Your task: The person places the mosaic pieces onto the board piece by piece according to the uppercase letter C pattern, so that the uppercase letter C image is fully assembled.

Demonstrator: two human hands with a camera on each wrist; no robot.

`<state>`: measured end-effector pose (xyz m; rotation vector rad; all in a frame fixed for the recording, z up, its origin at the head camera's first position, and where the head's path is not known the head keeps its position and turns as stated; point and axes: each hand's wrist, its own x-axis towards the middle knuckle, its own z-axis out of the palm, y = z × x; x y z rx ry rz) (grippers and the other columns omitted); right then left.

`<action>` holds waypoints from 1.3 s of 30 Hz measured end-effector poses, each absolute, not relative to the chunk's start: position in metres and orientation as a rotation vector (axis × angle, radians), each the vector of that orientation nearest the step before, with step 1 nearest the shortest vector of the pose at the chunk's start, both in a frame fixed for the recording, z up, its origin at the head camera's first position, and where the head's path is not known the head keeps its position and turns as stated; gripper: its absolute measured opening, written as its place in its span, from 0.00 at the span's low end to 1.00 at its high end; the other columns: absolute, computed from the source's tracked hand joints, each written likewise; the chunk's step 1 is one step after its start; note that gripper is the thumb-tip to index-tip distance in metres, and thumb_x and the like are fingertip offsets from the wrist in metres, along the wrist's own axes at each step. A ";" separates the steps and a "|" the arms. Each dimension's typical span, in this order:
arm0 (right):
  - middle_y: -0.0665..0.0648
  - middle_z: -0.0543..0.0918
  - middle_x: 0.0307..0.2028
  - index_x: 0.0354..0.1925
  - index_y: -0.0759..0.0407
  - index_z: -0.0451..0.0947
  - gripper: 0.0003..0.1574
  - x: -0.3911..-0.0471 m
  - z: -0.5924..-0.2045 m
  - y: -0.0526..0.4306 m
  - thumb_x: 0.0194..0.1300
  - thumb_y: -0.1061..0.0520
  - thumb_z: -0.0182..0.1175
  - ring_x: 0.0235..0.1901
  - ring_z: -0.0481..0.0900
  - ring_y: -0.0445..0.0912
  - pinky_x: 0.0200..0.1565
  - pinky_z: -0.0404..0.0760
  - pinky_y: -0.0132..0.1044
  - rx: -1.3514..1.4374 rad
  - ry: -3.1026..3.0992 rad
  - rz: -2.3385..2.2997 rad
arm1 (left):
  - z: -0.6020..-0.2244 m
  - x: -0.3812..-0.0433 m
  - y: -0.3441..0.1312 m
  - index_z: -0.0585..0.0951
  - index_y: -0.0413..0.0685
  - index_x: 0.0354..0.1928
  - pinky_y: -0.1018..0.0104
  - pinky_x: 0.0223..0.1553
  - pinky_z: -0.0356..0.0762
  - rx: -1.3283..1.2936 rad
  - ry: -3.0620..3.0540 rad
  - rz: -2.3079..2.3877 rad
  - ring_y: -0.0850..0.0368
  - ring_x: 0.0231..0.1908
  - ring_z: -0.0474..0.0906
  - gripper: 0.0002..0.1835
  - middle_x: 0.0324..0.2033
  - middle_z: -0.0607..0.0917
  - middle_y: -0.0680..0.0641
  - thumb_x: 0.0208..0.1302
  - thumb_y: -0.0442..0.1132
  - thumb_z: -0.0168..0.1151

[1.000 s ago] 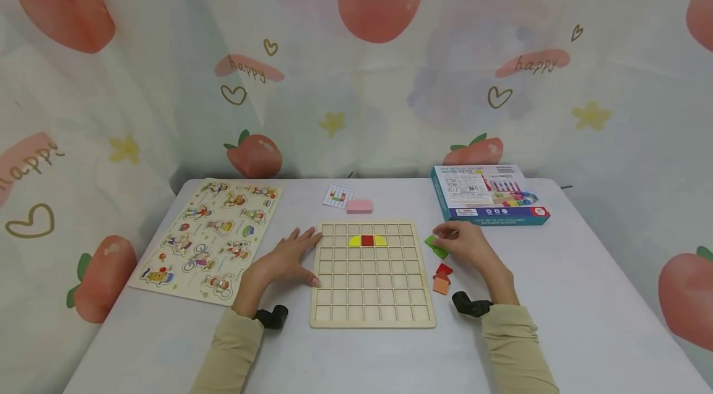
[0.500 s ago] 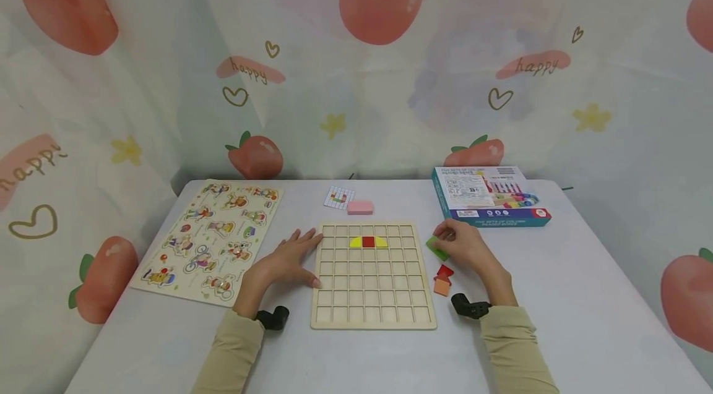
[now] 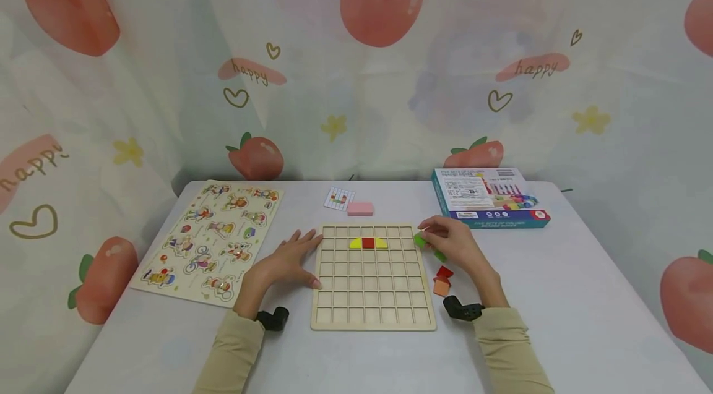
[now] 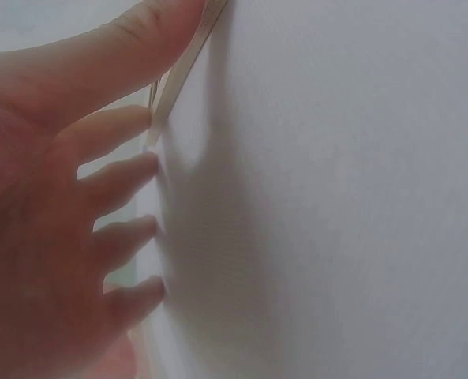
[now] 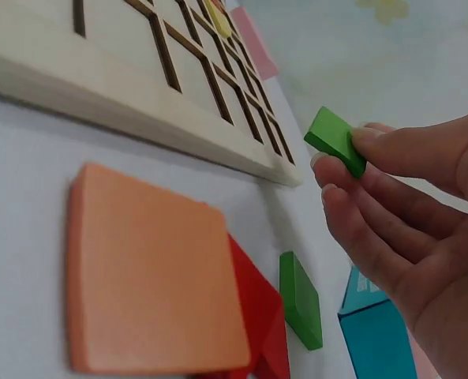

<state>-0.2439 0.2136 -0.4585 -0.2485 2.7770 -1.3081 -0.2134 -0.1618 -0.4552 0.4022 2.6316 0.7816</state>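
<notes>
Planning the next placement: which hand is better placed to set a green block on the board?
Probably the right hand: it pinches a green block near the right edge of the board. The left hand is spread at the left edge and holds no block.

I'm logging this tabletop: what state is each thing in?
Grid board, flat, three cells occupied
Left-hand grip, spread at the board's left edge
Right-hand grip, pinching raised green block
Second green block, lying loose
Orange tile, lying loose
Red pieces, lying loose
Pink block, lying flat
Printed card, flat
Teal-sided box, closed
Picture puzzle board, flat
</notes>
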 end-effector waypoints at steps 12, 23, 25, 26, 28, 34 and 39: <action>0.62 0.89 0.50 0.58 0.62 0.82 0.18 -0.241 -0.461 0.185 0.71 0.60 0.63 0.46 0.88 0.49 0.62 0.82 0.53 -0.301 2.595 -1.459 | -0.455 -0.214 -0.165 0.62 0.46 0.79 0.36 0.80 0.38 0.412 2.628 0.783 0.35 0.81 0.39 0.56 0.81 0.55 0.40 0.50 0.45 0.82; 0.60 0.90 0.45 0.59 0.64 0.82 0.21 -0.237 -0.457 0.155 0.69 0.61 0.64 0.42 0.89 0.47 0.62 0.81 0.52 -0.400 2.519 -1.398 | -0.456 -0.217 -0.165 0.62 0.46 0.79 0.36 0.80 0.38 0.434 2.633 0.791 0.35 0.81 0.40 0.56 0.81 0.55 0.41 0.50 0.46 0.82; 0.58 0.90 0.43 0.56 0.64 0.83 0.19 -0.237 -0.457 0.146 0.68 0.62 0.65 0.39 0.88 0.46 0.57 0.84 0.48 -0.442 2.525 -1.372 | -0.456 -0.217 -0.166 0.61 0.46 0.79 0.37 0.80 0.38 0.428 2.629 0.790 0.36 0.81 0.39 0.56 0.81 0.55 0.41 0.51 0.46 0.82; 0.57 0.90 0.41 0.55 0.64 0.84 0.19 -0.238 -0.457 0.143 0.67 0.62 0.66 0.39 0.87 0.45 0.54 0.84 0.45 -0.463 2.529 -1.357 | -0.456 -0.217 -0.166 0.61 0.46 0.80 0.37 0.80 0.38 0.425 2.627 0.790 0.36 0.81 0.39 0.56 0.81 0.55 0.41 0.51 0.46 0.82; 0.56 0.89 0.41 0.54 0.63 0.85 0.18 -0.239 -0.458 0.136 0.66 0.61 0.68 0.39 0.85 0.44 0.50 0.85 0.40 -0.506 2.539 -1.322 | -0.457 -0.217 -0.167 0.61 0.46 0.80 0.37 0.80 0.38 0.423 2.625 0.792 0.36 0.81 0.39 0.56 0.81 0.55 0.41 0.51 0.46 0.82; 0.56 0.89 0.42 0.52 0.63 0.87 0.17 -0.241 -0.459 0.122 0.64 0.61 0.71 0.40 0.85 0.43 0.45 0.85 0.34 -0.609 2.569 -1.238 | -0.458 -0.217 -0.166 0.62 0.46 0.79 0.37 0.80 0.38 0.424 2.619 0.795 0.36 0.81 0.39 0.55 0.81 0.55 0.41 0.51 0.45 0.82; 0.57 0.89 0.40 0.49 0.64 0.87 0.15 -0.241 -0.456 0.113 0.63 0.61 0.72 0.38 0.84 0.44 0.45 0.85 0.35 -0.627 2.589 -1.210 | -0.458 -0.217 -0.165 0.61 0.46 0.79 0.36 0.80 0.38 0.426 2.617 0.796 0.36 0.81 0.39 0.55 0.81 0.54 0.41 0.51 0.45 0.81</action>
